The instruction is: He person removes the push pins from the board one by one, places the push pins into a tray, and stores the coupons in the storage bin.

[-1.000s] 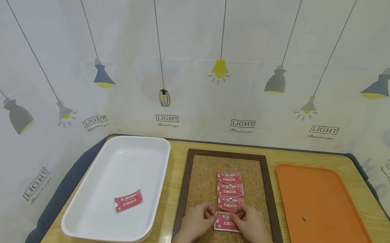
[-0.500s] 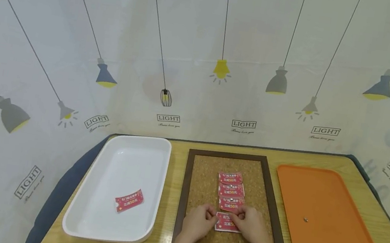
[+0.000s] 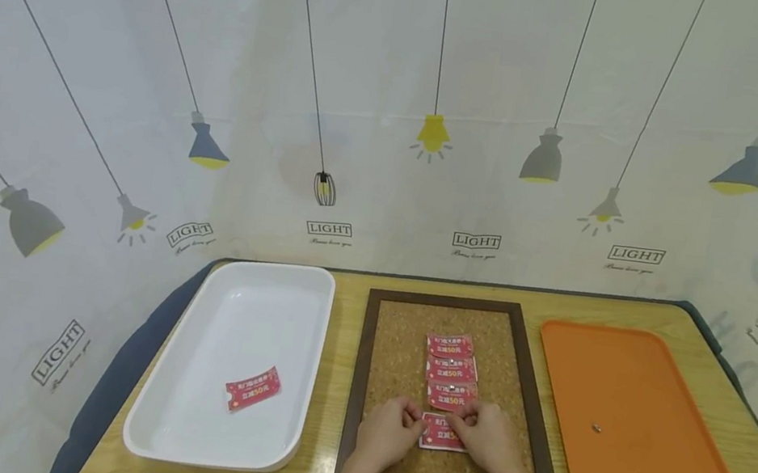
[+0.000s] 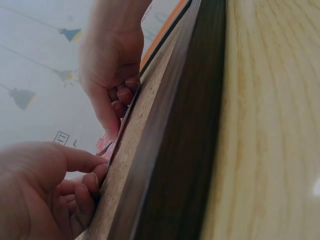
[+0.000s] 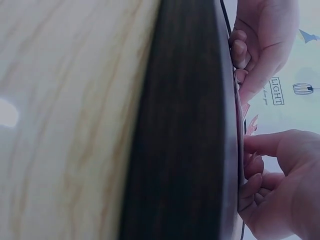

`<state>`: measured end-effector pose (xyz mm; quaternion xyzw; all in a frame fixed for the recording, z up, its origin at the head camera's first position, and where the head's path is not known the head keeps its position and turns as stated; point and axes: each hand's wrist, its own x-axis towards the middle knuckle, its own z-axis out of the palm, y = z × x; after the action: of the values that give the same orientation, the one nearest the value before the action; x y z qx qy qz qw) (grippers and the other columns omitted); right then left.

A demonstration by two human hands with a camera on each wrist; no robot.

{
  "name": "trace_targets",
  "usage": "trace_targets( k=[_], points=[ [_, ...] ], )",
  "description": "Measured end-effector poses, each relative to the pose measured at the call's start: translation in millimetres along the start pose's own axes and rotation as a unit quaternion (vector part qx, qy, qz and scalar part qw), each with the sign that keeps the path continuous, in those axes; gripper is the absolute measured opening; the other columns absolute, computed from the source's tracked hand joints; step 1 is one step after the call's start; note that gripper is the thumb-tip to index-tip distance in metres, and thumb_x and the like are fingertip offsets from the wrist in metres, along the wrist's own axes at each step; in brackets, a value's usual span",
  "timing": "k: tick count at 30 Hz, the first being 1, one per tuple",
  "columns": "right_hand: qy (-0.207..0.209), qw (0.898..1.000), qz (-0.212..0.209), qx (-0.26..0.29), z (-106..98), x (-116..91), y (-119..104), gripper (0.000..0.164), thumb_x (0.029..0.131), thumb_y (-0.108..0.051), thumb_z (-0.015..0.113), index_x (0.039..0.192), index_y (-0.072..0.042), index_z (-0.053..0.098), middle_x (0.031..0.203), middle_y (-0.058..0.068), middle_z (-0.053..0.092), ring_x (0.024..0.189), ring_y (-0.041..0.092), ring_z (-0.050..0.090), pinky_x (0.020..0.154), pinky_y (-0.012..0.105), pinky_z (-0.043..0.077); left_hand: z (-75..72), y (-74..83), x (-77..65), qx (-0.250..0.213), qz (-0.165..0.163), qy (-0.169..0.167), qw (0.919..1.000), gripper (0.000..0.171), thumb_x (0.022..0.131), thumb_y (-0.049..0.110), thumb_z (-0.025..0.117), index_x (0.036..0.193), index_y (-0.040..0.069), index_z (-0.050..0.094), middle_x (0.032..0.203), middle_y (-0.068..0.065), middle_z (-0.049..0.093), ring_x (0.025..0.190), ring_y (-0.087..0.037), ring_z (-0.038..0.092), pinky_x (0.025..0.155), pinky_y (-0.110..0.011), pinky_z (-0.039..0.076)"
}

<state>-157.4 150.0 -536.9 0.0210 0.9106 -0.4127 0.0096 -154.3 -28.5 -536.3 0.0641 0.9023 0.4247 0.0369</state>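
A red coupon with a white border [image 3: 435,435] lies low on the brown-framed cork board [image 3: 400,338]. At its left edge, my left hand [image 3: 388,431] pinches it between thumb and forefinger. My right hand [image 3: 491,441] pinches its right part near the top and covers some of the print. In the left wrist view the coupon's edge [image 4: 125,112] runs close over the cork between both hands. Three more red coupons [image 3: 450,371] hang overlapping in a column just above, with small shiny pin heads [image 3: 452,388] on them.
A deep white tray [image 3: 244,449] stands left of the board with one red coupon [image 3: 252,389] in it. To the right is an orange tray [image 3: 647,407] bearing a small metal piece [image 3: 596,428]. A lamp-printed curtain [image 3: 374,170] rises behind the wooden table [image 3: 326,417].
The head view has shifted slightly, moving the scene a little to the right. Both hands keep their hold on the coupon in the same place on the board.
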Motion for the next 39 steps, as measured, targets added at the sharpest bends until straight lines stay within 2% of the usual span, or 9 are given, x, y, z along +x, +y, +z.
trace_targets(
  k=[15,32,39],
  points=[
    [-0.005,1.000,0.012,0.002,2.3,2.3,-0.2,0.017,0.087,-0.015,0.076,0.073,-0.008,0.069,0.054,-0.006,0.050,0.048,0.007,0.039,0.045,0.022,0.027,1.5,-0.9,1.3,0.020,-0.001,0.005,0.9998,0.014,0.088,0.019,0.076,0.080,0.016,0.065,0.061,0.013,0.054,0.051,-0.004,0.045,0.050,-0.026,0.035],
    [-0.007,1.000,0.025,0.004,1.6,1.7,2.2,0.017,0.088,-0.017,0.076,0.075,-0.008,0.068,0.056,-0.005,0.050,0.049,0.008,0.040,0.046,0.023,0.028,1.3,1.1,0.3,0.018,-0.004,0.006,0.9998,0.014,0.088,0.018,0.076,0.080,0.016,0.065,0.061,0.013,0.054,0.051,-0.004,0.045,0.051,-0.026,0.036],
    [-0.013,0.999,0.038,0.027,-0.7,0.5,1.1,0.018,0.089,-0.020,0.076,0.078,-0.007,0.070,0.058,-0.004,0.051,0.052,0.010,0.042,0.047,0.024,0.030,1.3,2.4,-0.9,0.022,-0.011,0.005,0.9997,0.014,0.089,0.018,0.076,0.081,0.016,0.065,0.062,0.013,0.054,0.052,-0.004,0.045,0.051,-0.027,0.036]
  ],
)
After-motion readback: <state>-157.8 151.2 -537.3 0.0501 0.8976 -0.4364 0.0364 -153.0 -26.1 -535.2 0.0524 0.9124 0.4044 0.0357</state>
